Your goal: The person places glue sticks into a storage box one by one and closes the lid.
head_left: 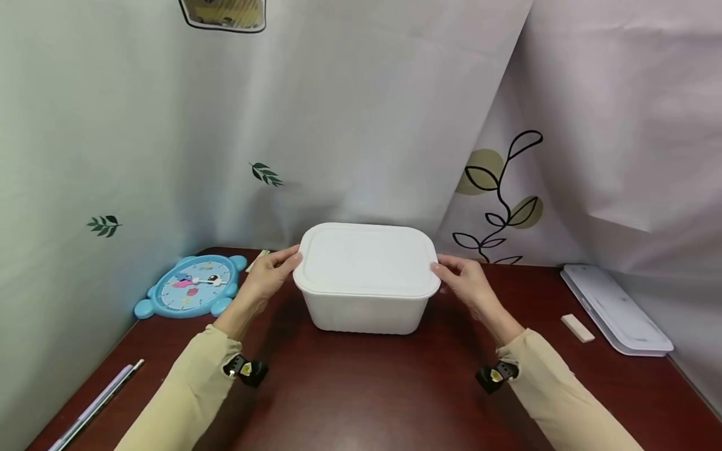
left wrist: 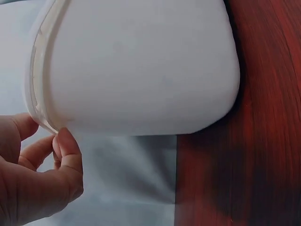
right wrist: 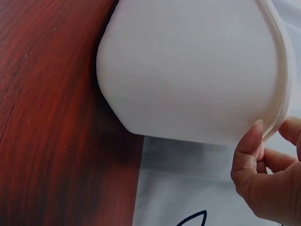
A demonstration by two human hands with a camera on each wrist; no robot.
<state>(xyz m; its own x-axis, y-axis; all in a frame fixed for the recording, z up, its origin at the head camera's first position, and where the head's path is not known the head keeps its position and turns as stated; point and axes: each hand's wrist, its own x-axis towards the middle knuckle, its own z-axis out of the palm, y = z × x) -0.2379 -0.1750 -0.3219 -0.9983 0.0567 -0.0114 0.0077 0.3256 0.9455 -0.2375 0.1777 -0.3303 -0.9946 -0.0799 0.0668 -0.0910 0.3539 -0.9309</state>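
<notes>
A white plastic storage box (head_left: 366, 313) stands on the dark red table with its white lid (head_left: 365, 258) on top. At the lid's left end, my left hand (head_left: 269, 275) pinches the rim between thumb and fingers. My right hand (head_left: 467, 282) pinches the opposite end of the rim in the same way. In the left wrist view, a narrow gap shows along the lid's edge (left wrist: 35, 75) above the box wall (left wrist: 141, 70). From the right wrist view, the thumb (right wrist: 249, 141) lies right at the rim. The inside of the box is hidden.
A blue toy clock (head_left: 194, 286) lies to the left, near a pencil and a pale stick (head_left: 101, 401). On the right are a white eraser-like block (head_left: 578, 327) and a flat white case (head_left: 617, 310). A hanging cloth (head_left: 361, 125) backs the table (head_left: 361, 388).
</notes>
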